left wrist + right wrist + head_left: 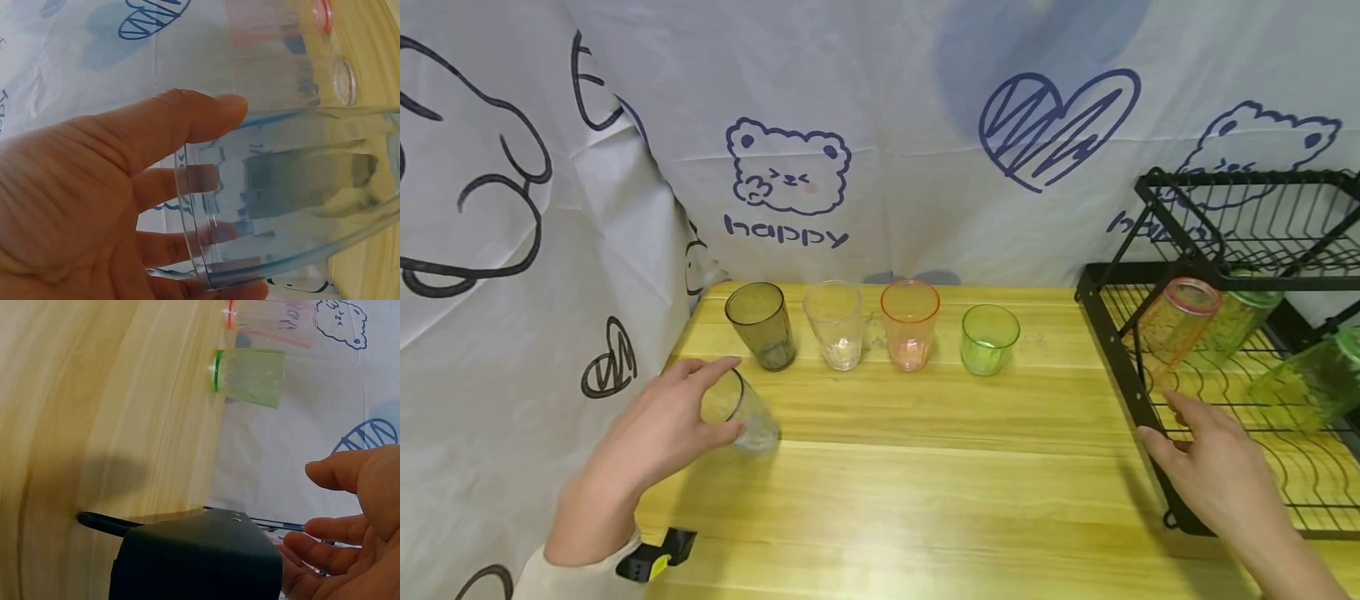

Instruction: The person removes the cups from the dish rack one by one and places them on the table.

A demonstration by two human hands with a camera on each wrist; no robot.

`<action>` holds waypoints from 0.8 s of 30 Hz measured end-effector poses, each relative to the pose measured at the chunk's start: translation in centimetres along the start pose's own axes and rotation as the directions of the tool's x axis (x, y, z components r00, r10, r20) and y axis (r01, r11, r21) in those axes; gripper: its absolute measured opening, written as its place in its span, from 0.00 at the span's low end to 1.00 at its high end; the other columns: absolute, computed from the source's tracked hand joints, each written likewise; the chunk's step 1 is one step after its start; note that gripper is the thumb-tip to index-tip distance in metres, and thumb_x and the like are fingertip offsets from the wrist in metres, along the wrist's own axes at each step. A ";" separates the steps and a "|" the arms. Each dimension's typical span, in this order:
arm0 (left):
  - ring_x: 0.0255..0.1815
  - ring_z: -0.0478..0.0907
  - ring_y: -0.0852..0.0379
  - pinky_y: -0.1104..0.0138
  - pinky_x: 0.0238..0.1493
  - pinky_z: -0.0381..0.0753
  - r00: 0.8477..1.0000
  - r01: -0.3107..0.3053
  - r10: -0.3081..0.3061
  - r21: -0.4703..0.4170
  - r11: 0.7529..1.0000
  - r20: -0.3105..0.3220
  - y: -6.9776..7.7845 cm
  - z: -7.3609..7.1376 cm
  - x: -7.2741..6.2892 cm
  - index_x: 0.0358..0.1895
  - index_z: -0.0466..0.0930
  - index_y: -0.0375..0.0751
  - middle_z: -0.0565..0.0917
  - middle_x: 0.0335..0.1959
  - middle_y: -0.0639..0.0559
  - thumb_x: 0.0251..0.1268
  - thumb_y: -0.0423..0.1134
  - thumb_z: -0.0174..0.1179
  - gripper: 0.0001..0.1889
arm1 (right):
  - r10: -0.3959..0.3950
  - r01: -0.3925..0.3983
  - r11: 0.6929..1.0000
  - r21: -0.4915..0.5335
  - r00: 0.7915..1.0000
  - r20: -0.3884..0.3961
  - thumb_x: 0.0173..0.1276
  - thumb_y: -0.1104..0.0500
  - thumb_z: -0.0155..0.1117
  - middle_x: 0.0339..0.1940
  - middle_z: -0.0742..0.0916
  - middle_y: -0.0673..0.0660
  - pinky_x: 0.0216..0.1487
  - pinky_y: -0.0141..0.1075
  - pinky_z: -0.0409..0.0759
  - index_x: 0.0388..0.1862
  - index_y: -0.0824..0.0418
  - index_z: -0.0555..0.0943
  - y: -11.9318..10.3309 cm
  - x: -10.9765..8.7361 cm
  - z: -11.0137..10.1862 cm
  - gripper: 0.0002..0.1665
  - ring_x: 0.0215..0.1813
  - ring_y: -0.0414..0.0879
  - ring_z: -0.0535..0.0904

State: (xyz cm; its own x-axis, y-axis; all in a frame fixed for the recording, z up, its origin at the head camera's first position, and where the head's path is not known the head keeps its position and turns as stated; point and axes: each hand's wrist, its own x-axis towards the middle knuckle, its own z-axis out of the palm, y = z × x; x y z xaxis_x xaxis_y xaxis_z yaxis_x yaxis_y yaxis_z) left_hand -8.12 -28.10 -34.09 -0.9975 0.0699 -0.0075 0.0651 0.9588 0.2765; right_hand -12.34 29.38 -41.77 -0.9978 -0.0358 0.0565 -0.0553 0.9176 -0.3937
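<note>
At the table's left side, my left hand [658,429] holds a clear, bluish drinking glass [757,427] by its rim. The left wrist view has the thumb on one side of this glass [294,187] and fingers showing through its wall on the other. A smoky grey glass [762,329] stands just behind it. To the right follow a clear glass [835,329], a red-rimmed pink glass [910,329] and a shorter green glass [990,342]. My right hand [1221,467] hovers over the left edge of a black dish rack [1111,354], fingers loosely bent, holding nothing.
Inside the rack, an orange-pink glass [1176,325] and a green glass [1243,321] lean at the back; another green glass [1311,383] lies tilted nearer the front. An upper wire shelf [1262,179] overhangs them. A printed white cloth [910,183] hangs behind the wooden table [925,500].
</note>
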 end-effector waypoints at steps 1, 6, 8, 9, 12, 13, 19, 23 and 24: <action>0.61 0.78 0.24 0.33 0.56 0.79 1.000 0.002 -0.002 0.005 1.000 0.007 -0.1 0.0 0.1 0.80 0.68 0.46 0.74 0.71 0.29 0.61 0.52 0.75 0.44 | 0.006 -0.006 1.000 -0.012 1.000 0.006 0.80 0.42 0.61 0.60 0.79 0.82 0.39 0.61 0.79 0.76 0.75 0.68 0.0 0.0 0.0 0.43 0.44 0.70 0.86; 0.59 0.79 0.26 0.36 0.54 0.80 1.000 0.007 -0.007 0.026 1.000 0.030 -0.3 0.0 1.0 0.79 0.69 0.44 0.74 0.69 0.26 0.61 0.52 0.75 0.44 | 0.047 -0.047 0.998 -0.042 0.999 0.013 0.81 0.44 0.61 0.57 0.80 0.81 0.37 0.59 0.80 0.75 0.76 0.68 0.0 0.2 -0.3 0.42 0.42 0.69 0.87; 0.58 0.80 0.27 0.36 0.54 0.81 1.000 0.004 -0.005 0.027 1.000 0.029 -0.3 0.0 1.3 0.79 0.69 0.44 0.75 0.68 0.25 0.61 0.52 0.75 0.43 | 0.063 -0.063 0.997 -0.045 0.998 0.001 0.81 0.45 0.61 0.57 0.80 0.81 0.35 0.59 0.79 0.74 0.77 0.68 0.0 0.1 -0.4 0.40 0.42 0.70 0.86; 0.58 0.80 0.27 0.37 0.54 0.81 1.000 0.004 -0.004 0.027 1.000 0.030 -0.4 0.0 1.4 0.79 0.69 0.43 0.75 0.68 0.25 0.61 0.52 0.74 0.43 | 0.070 -0.070 0.997 -0.042 0.998 -0.002 0.81 0.45 0.60 0.57 0.80 0.81 0.35 0.59 0.79 0.74 0.77 0.68 0.1 0.1 -0.5 0.40 0.43 0.71 0.86; 0.58 0.80 0.26 0.37 0.53 0.81 0.999 0.012 -0.013 0.034 0.999 0.037 -0.6 0.0 1.5 0.79 0.69 0.41 0.75 0.68 0.24 0.61 0.53 0.74 0.44 | 0.078 -0.079 0.996 -0.035 0.996 -0.034 0.81 0.46 0.60 0.58 0.80 0.82 0.35 0.60 0.80 0.73 0.78 0.68 0.4 0.3 -0.7 0.40 0.45 0.73 0.85; 0.58 0.80 0.26 0.37 0.53 0.81 0.999 0.017 -0.019 0.036 0.999 0.041 -0.6 0.0 1.5 0.79 0.69 0.41 0.75 0.67 0.24 0.61 0.53 0.74 0.44 | 0.084 -0.086 0.996 -0.037 0.995 -0.044 0.81 0.46 0.60 0.58 0.79 0.83 0.36 0.60 0.80 0.74 0.78 0.67 0.5 0.4 -0.9 0.40 0.45 0.74 0.85; 0.58 0.79 0.25 0.37 0.52 0.81 0.997 0.045 -0.047 0.033 0.998 0.068 -0.8 0.1 1.4 0.79 0.68 0.42 0.73 0.68 0.23 0.61 0.54 0.74 0.45 | 0.097 -0.114 0.991 -0.070 0.972 -0.214 0.80 0.52 0.61 0.62 0.75 0.85 0.45 0.69 0.77 0.73 0.79 0.68 1.4 1.0 -2.1 0.37 0.49 0.78 0.81; 0.58 0.79 0.24 0.36 0.52 0.81 0.996 0.057 -0.059 0.027 0.998 0.073 -0.7 0.2 1.5 0.80 0.67 0.42 0.72 0.69 0.23 0.61 0.54 0.73 0.45 | 0.189 -0.215 0.975 -0.051 0.932 -0.310 0.83 0.53 0.54 0.75 0.67 0.83 0.70 0.73 0.65 0.78 0.76 0.62 2.3 1.6 -3.2 0.37 0.71 0.79 0.67; 0.58 0.79 0.24 0.36 0.52 0.81 0.995 0.058 -0.060 0.027 0.998 0.074 -0.8 0.2 1.5 0.80 0.66 0.42 0.72 0.69 0.22 0.61 0.54 0.73 0.46 | 0.219 -0.242 0.970 -0.027 0.916 -0.337 0.84 0.53 0.52 0.78 0.65 0.81 0.75 0.72 0.61 0.80 0.75 0.61 2.5 1.8 -3.5 0.36 0.76 0.78 0.63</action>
State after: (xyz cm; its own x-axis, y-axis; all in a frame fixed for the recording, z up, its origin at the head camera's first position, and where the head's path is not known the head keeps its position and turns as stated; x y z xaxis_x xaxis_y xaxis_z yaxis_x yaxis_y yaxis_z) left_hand -9.66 -28.67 -34.49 -0.9949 0.0323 -0.0954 0.0075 0.9683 0.2498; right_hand -14.11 33.01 -39.43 -0.9129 0.3020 0.2745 0.1894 0.9093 -0.3706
